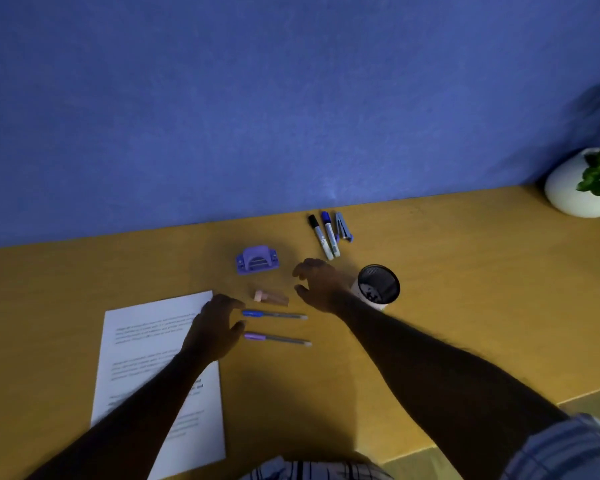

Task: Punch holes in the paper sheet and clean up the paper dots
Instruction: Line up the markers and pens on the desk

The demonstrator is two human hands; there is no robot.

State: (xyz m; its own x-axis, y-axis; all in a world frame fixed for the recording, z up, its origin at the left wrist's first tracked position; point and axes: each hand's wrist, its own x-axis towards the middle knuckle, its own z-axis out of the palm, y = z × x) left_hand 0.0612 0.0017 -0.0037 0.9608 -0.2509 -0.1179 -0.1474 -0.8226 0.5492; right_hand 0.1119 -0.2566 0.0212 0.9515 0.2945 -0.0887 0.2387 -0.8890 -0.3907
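So: right hand is empty, thumb & fingers spread in a wide claw, hovering just right of the hole punch and nearer to it than the left hand. Left hand is loose, holding nothing, over the paper sheet corner, near-left of the punch. Punch's long axis runs left-right, across the reach. Small, purple-blue plastic w/ arched handle on top. No paper dots seen; sheet looks unpunched.

The paper lies left on the desk, with 2 pens just right of it, a bottle behind them and the punch behind that. Farther right stands a cup, with 2 markers and a stapler behind it.
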